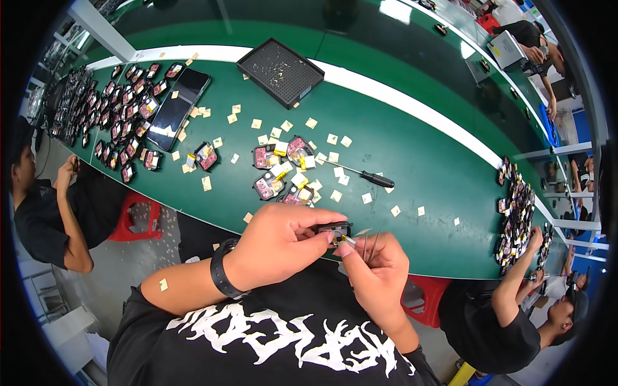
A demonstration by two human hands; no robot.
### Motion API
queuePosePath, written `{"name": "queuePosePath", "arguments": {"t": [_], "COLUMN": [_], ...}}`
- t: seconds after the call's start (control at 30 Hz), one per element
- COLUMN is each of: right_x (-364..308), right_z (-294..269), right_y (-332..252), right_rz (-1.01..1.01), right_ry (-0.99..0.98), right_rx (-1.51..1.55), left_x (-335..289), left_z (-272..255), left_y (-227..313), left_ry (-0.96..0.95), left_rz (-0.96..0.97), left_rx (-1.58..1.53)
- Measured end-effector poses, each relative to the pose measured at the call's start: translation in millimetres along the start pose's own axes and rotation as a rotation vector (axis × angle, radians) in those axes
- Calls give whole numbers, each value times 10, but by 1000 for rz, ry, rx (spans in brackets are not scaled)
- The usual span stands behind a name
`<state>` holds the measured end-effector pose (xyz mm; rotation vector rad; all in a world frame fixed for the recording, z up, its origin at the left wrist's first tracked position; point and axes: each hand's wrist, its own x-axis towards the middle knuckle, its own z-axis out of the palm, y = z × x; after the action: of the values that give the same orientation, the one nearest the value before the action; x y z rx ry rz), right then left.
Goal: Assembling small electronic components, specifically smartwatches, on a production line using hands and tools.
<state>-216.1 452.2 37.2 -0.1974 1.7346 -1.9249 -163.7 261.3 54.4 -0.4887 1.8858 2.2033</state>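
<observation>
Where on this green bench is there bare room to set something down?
Bare green table lies between the black tray and the screwdriver, running right to the far parts pile. It is crowded around the central parts and paper squares, and left of the phone.

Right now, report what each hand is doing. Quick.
Left hand: closed on a small black module.
Right hand: closed, holding metal tweezers, fingertips pinching at the module's edge.
</observation>
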Motion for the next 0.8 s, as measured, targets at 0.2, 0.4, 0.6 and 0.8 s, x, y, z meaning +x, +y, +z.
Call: {"name": "queuePosePath", "arguments": {"t": [0.2, 0.4, 0.6, 0.8], "right_x": [95, 89, 103, 91], "right_z": [6, 54, 77, 80], "right_y": [78, 26, -10, -11], "right_rz": [-326, -294, -270, 19], "right_ry": [69, 100, 83, 88], "right_rx": [-331, -503, -541, -173], "left_x": [17, 44, 25, 19], "left_z": [22, -5, -53, -108], "left_y": [-95, -120, -91, -123], "left_ry": [26, 55, 25, -54], "left_rz": [84, 140, 162, 27], "left_rx": [-13, 141, 168, -124]}}
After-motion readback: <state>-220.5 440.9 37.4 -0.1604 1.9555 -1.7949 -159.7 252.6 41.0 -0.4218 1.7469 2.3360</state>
